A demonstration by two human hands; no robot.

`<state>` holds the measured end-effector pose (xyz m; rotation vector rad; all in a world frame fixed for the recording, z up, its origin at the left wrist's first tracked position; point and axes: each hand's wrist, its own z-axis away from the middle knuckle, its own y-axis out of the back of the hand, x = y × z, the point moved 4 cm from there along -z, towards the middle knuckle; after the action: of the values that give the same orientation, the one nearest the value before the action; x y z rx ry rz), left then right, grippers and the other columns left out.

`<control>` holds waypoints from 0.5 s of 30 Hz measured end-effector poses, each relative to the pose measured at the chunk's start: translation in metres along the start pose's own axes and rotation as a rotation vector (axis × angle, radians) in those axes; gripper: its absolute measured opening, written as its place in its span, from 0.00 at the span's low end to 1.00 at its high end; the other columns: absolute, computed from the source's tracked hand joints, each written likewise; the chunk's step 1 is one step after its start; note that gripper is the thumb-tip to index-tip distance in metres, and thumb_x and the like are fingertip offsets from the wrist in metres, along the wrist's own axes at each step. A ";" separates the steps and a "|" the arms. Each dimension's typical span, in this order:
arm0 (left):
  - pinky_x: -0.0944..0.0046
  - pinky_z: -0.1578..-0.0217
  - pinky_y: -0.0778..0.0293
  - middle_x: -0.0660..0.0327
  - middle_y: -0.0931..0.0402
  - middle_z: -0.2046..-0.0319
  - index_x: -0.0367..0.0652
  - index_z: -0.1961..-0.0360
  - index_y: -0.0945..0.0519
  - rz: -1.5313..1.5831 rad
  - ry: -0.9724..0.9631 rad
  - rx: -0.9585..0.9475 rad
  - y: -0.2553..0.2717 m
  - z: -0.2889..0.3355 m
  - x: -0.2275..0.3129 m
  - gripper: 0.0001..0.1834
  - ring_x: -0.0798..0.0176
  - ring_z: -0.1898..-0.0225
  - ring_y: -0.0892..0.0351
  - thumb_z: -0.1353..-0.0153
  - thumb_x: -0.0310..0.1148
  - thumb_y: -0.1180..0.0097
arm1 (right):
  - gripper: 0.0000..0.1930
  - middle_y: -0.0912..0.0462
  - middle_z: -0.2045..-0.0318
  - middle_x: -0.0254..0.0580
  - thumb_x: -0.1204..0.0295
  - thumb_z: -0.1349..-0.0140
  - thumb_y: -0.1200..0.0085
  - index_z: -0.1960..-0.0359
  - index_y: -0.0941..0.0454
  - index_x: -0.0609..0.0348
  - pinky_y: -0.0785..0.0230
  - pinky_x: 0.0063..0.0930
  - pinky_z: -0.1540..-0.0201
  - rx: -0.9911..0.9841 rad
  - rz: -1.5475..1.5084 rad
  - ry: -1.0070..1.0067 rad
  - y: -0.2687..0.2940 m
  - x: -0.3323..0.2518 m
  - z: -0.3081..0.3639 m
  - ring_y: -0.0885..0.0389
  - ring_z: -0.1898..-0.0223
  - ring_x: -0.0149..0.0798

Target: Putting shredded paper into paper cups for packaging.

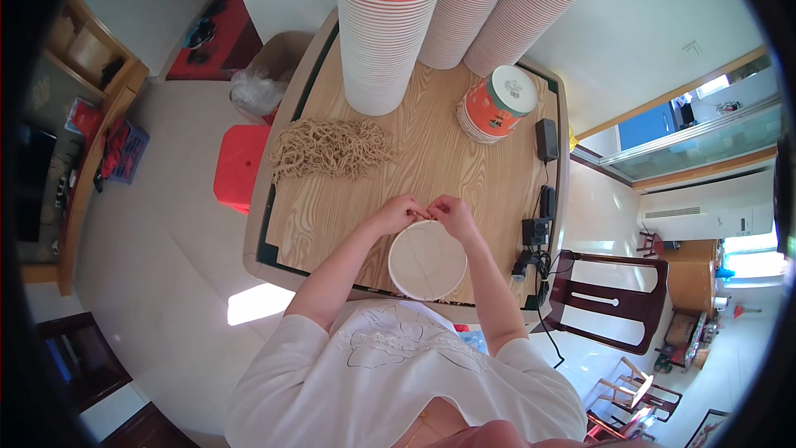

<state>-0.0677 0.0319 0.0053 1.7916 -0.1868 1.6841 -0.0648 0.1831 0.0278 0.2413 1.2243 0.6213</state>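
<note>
A white paper bucket (428, 264) stands at the table's near edge, its open mouth toward me. A thin tan cord (421, 259) runs across its inside. At the far rim my left hand (401, 214) and my right hand (453, 216) meet with their fingertips almost touching. Both are closed in a pinch, seemingly on the cord's end; the fingers partly hide it. To the left, beyond my left hand, lies a tangled heap of tan cords (332, 149).
Tall stacks of nested buckets (381, 50) rise at the table's far side. An upturned orange bucket (491, 112) sits right of them. Black power adapters (536, 232) and cables line the right edge. A red stool (238, 168) stands left, a dark wooden chair (613, 303) right.
</note>
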 end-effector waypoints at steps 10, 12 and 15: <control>0.69 0.67 0.29 0.59 0.24 0.72 0.41 0.70 0.20 0.104 0.075 -0.015 -0.006 0.001 -0.002 0.08 0.65 0.70 0.24 0.54 0.24 0.43 | 0.04 0.24 0.78 0.33 0.82 0.51 0.48 0.73 0.28 0.63 0.32 0.17 0.71 0.005 -0.114 0.074 -0.003 0.001 -0.001 0.26 0.75 0.25; 0.69 0.68 0.29 0.59 0.24 0.72 0.41 0.70 0.20 0.143 0.088 -0.009 -0.005 0.001 0.003 0.07 0.65 0.70 0.24 0.54 0.24 0.43 | 0.05 0.25 0.78 0.33 0.83 0.51 0.48 0.72 0.29 0.62 0.32 0.17 0.71 0.044 -0.120 0.115 -0.002 0.005 -0.002 0.26 0.75 0.24; 0.69 0.68 0.29 0.59 0.24 0.72 0.41 0.71 0.20 0.162 0.070 0.005 -0.005 0.000 0.005 0.07 0.65 0.70 0.24 0.54 0.24 0.42 | 0.06 0.25 0.77 0.34 0.83 0.51 0.49 0.71 0.30 0.63 0.32 0.17 0.71 0.061 -0.108 0.083 -0.002 0.009 -0.005 0.26 0.74 0.24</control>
<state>-0.0645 0.0374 0.0082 1.7584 -0.3045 1.8587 -0.0670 0.1855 0.0183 0.2006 1.3285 0.5053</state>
